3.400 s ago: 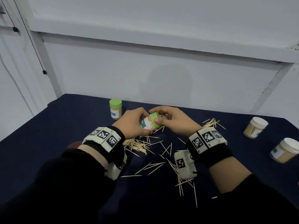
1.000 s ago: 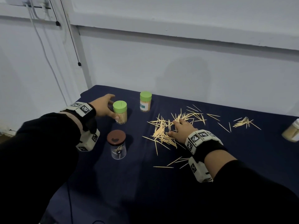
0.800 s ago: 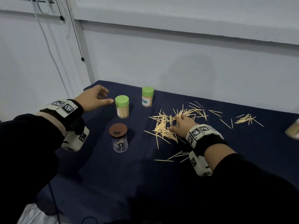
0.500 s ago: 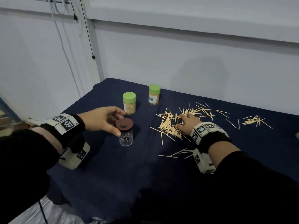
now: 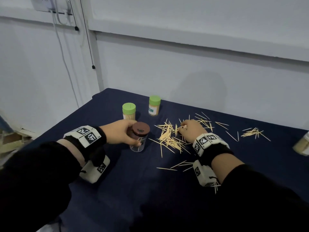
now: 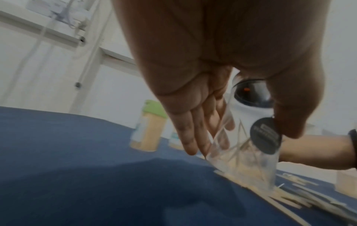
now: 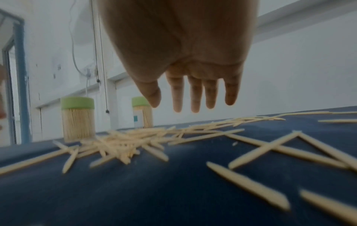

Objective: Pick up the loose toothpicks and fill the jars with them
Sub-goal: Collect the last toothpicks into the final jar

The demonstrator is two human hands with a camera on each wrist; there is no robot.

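Note:
A clear jar [image 5: 138, 143] with a brown lid stands on the dark blue tablecloth [image 5: 133, 190], a few toothpicks inside it. My left hand [image 5: 127, 133] grips it from the left side; in the left wrist view the fingers [image 6: 193, 137] and thumb wrap round the jar [image 6: 249, 151]. Loose toothpicks [image 5: 168, 138] lie in a heap right of the jar. My right hand [image 5: 189, 129] hovers over the heap's far edge; in the right wrist view its fingers [image 7: 195, 97] hang straight above the toothpicks [image 7: 123, 145], holding nothing.
Two full jars with green lids [image 5: 128, 111] [image 5: 154, 105] stand behind the brown-lidded one. A small bunch of toothpicks [image 5: 253, 132] lies further right, and a cream jar [image 5: 302, 146] shows at the right edge. The table's left edge is close to my left arm.
My left hand left the nearer green-lidded jar, came back and took hold of the brown-lidded jar. My right hand stayed on the toothpick heap. The view shifted left.

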